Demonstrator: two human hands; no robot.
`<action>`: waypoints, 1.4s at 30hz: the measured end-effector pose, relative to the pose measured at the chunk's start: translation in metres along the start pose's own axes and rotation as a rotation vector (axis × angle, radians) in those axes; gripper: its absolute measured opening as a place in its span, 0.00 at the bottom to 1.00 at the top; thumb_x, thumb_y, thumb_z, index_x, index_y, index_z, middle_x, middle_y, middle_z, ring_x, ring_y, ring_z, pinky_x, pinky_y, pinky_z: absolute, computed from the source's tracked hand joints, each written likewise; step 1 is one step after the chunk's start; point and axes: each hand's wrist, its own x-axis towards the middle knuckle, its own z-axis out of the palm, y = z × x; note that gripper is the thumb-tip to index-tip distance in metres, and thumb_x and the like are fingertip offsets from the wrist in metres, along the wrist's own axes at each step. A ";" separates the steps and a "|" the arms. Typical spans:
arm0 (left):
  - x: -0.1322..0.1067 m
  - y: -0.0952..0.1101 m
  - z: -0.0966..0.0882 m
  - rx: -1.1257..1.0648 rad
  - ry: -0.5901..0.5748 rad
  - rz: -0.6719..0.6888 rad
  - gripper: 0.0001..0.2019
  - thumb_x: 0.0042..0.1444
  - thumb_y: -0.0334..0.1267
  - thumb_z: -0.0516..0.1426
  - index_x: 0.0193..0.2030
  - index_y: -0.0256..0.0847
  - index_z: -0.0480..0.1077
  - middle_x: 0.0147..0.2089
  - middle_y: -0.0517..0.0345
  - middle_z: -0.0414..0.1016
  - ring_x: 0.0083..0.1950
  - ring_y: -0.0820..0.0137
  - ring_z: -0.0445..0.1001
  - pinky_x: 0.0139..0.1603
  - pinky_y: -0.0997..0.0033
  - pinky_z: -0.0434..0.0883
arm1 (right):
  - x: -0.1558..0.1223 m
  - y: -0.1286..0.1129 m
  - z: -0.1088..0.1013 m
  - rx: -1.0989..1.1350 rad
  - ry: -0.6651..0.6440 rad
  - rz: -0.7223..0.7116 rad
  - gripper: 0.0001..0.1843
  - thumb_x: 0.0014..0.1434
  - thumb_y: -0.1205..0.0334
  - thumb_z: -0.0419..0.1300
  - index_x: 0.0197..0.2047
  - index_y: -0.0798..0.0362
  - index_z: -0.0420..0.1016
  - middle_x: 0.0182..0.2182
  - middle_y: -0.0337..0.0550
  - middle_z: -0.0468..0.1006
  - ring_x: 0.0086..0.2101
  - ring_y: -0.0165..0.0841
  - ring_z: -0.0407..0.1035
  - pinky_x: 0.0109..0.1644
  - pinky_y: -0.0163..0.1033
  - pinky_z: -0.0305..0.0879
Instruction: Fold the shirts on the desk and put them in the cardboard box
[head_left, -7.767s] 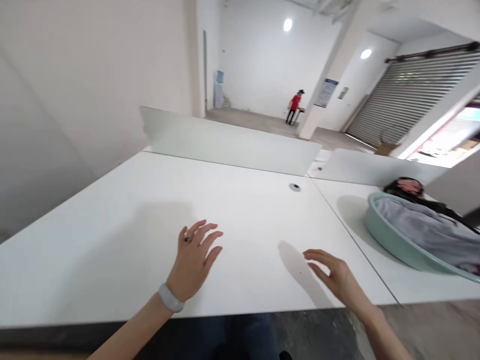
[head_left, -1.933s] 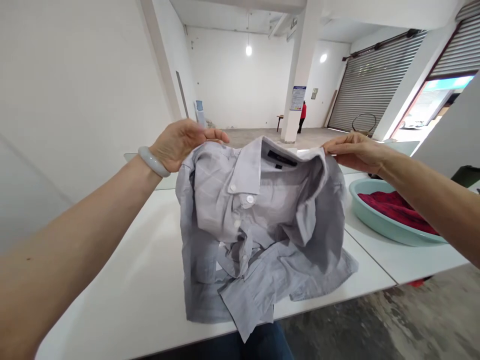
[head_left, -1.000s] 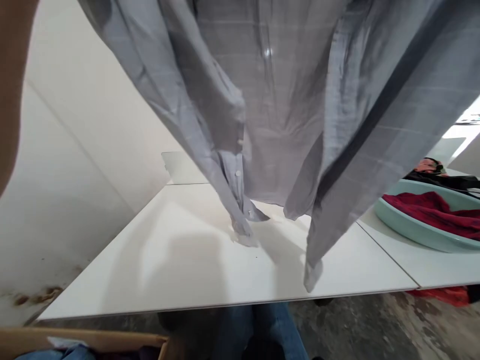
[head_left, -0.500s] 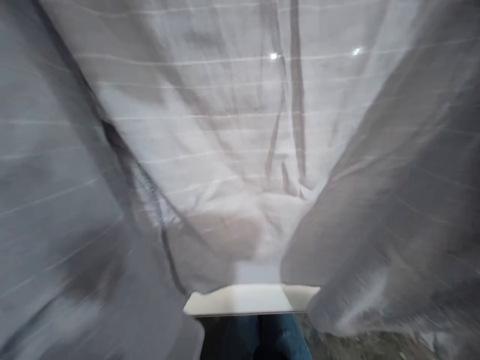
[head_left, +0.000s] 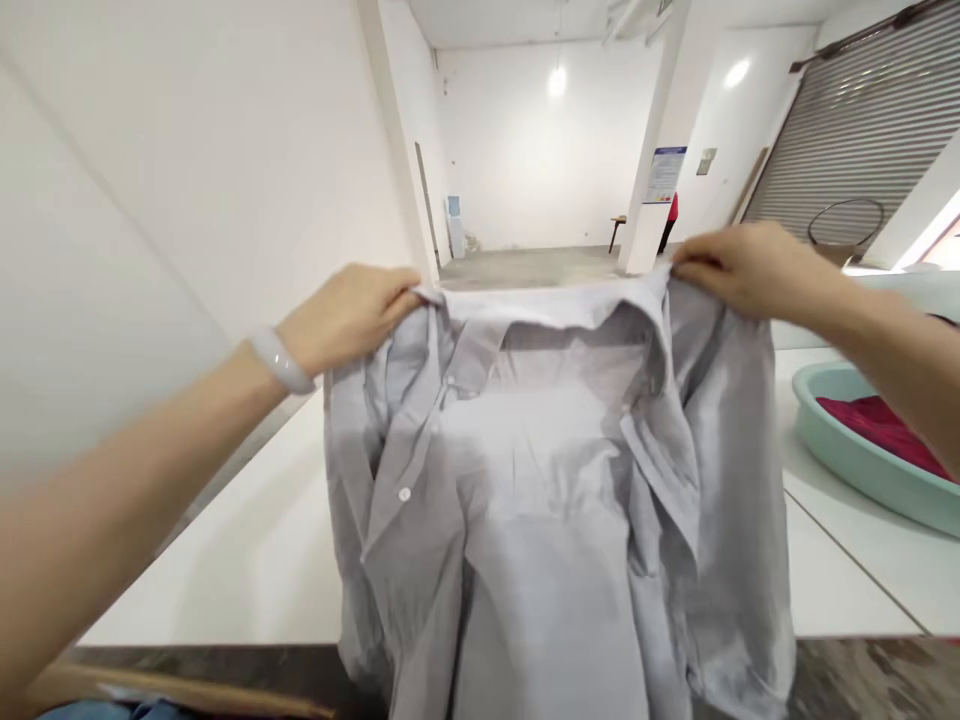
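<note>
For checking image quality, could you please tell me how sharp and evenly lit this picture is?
Head view: the shirt is fairly sharp and softly lit, without strong glare; the ceiling light blooms white, and the wide lens bends the wall and stretches the left forearm.

No readable text, wall poster (head_left: 664, 175) too small to read

Our left hand (head_left: 345, 318): closed in a pinch, fingers curled downward.
Our right hand (head_left: 757, 270): closed likewise, sitting higher, well apart from our left hand.
</note>
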 end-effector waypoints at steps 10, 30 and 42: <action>0.014 0.012 0.043 -0.173 -0.132 0.300 0.16 0.64 0.45 0.40 0.31 0.44 0.62 0.31 0.57 0.72 0.34 0.65 0.70 0.36 0.69 0.62 | -0.093 0.004 -0.008 -0.162 -0.211 0.064 0.17 0.63 0.53 0.46 0.38 0.46 0.75 0.35 0.40 0.80 0.33 0.39 0.73 0.36 0.41 0.64; 0.265 -0.022 0.242 -0.101 -0.091 -0.377 0.21 0.63 0.44 0.46 0.54 0.32 0.68 0.54 0.33 0.69 0.56 0.49 0.66 0.50 0.53 0.63 | 0.138 0.156 0.162 -0.429 -0.074 0.449 0.18 0.62 0.67 0.50 0.53 0.62 0.72 0.49 0.65 0.73 0.49 0.47 0.67 0.50 0.49 0.62; 0.124 0.012 0.266 -0.124 -0.050 -0.040 0.18 0.60 0.36 0.52 0.57 0.42 0.64 0.63 0.41 0.57 0.66 0.50 0.52 0.61 0.45 0.54 | -0.090 0.114 0.152 -0.056 -0.314 0.111 0.18 0.63 0.55 0.49 0.51 0.45 0.73 0.51 0.45 0.75 0.46 0.42 0.72 0.49 0.47 0.69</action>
